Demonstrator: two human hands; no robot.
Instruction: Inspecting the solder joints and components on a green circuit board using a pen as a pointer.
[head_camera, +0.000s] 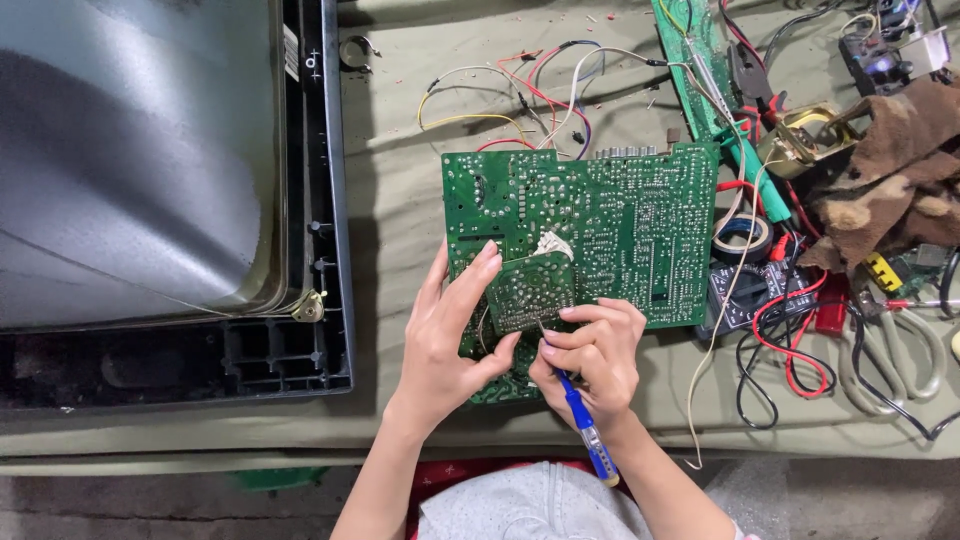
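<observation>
- Closest to the camera is the right hand (592, 360), clenched around a blue-handled screwdriver-type tool (583, 418), pen-style. Its thin metal tip touches the lower edge of the small green daughter board (530, 290).
- Left hand (452, 335) is grasping that small board: thumb under its lower left corner, fingers up along its left side, so it's pinched and steadied.
- That small board sits on the lower left part of the big green circuit board (590, 225), solder side up, which lies flat on the olive cloth-covered bench (400, 180). I'll use the big board as the landmark.
- Above it: a tangle of coloured loose wires (520, 90) and a narrow green board strip (690, 60).
- Right of it: a roll of tape (745, 238), a dark multimeter with red and black leads (770, 300), a brown patchy rag (890, 180) and grey-handled scissors (900, 350) further out.
- Left of it: a big grey picture tube in a black plastic frame (150, 180), face down.
- What could go wrong, in my opinion: if the tip slips off the edge it could scratch traces or bridge solder joints on the big board. Prying too hard could crack the small board or tear the white connector bit (552, 243) at its top. The left thumb is also very near the tip, so a slip could jab it.
</observation>
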